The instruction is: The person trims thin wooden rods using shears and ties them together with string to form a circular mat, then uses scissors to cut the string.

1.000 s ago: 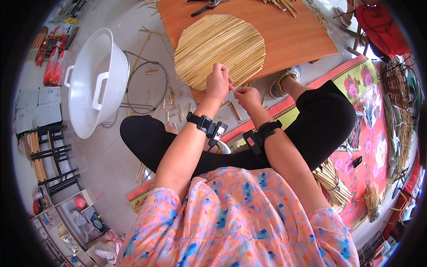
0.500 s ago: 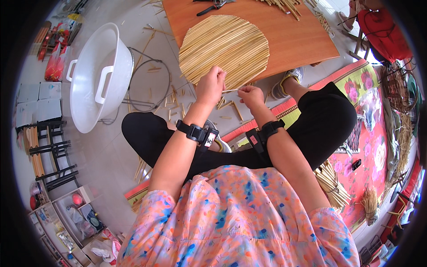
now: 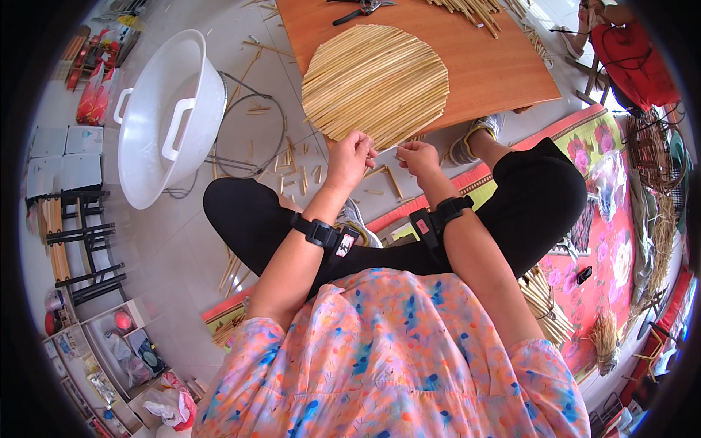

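A round mat of yellow stalks laid side by side rests on the brown wooden table, reaching its near edge. Just below that edge, my left hand is pinched closed, its fingertips turned toward my right hand. That hand is closed in a pinch too. A thin pale strand shows faintly between the two hands, and its exact ends are hidden by my fingers. Both hands are apart from each other, close to the mat's lower rim.
Pruning shears and loose stalks lie at the table's far side. A big white two-handled basin stands tilted at left beside a wire loop. Cut stalk pieces litter the floor. A stalk bundle lies on the flowered mat at right.
Both hands have come slightly down from the mat's edge, and the strand between them shows less clearly. The whole view has shifted a little; the stalk mat looks the same.
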A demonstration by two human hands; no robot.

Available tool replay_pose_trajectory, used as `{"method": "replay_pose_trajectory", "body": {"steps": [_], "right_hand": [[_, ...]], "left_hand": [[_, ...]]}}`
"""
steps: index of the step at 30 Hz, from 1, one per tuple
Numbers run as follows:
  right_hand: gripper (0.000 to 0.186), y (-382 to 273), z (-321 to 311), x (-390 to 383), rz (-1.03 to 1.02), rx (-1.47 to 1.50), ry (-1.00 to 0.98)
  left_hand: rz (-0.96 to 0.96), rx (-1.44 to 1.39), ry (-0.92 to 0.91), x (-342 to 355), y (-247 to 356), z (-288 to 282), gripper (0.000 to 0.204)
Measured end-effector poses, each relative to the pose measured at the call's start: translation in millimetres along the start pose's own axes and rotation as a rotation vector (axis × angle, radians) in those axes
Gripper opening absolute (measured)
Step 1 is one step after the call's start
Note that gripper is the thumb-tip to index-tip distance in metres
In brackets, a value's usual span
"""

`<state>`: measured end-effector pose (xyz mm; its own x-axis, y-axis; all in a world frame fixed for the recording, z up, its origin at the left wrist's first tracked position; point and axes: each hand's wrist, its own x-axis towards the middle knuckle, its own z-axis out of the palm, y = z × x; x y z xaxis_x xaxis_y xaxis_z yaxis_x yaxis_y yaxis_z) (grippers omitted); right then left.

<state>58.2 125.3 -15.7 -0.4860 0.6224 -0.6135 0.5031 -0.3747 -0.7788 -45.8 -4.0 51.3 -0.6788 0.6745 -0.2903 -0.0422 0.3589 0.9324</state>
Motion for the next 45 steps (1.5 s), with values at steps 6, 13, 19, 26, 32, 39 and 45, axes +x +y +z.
{"method": "replay_pose_trajectory", "body": {"steps": [6, 13, 19, 26, 32, 39, 45], "right_hand": [[0.012, 0, 0, 0, -0.014, 0.023, -0.003], [0.012, 0, 1, 1, -0.029, 0.001, 0.001], [0.011, -1, 2, -1, -0.004, 0.006, 0.001], [0.011, -1, -1, 0, 0.047, 0.103, -0.038], [0.012, -2, -1, -1, 0.121, 0.157, -0.026], [0.013, -5, -6, -1, 0.004, -0.155, 0.263], [0.017, -24, -4, -18, -0.279, -0.34, 0.287]], "left_hand": [[0.035, -0.198, 0.107, 1, 3, 0, 0.016], [0.143, -0.26, 0.123, 1, 14, -7, 0.017], [0.169, -0.309, 0.15, 1, 16, -4, 0.017], [0.212, -0.328, 0.206, 1, 17, 2, 0.017], [0.229, -0.255, 0.214, 3, 13, 1, 0.017], [0.215, -0.196, 0.132, -2, 9, 1, 0.017], [0.158, -0.256, 0.116, -4, 0, 0, 0.018]]}}
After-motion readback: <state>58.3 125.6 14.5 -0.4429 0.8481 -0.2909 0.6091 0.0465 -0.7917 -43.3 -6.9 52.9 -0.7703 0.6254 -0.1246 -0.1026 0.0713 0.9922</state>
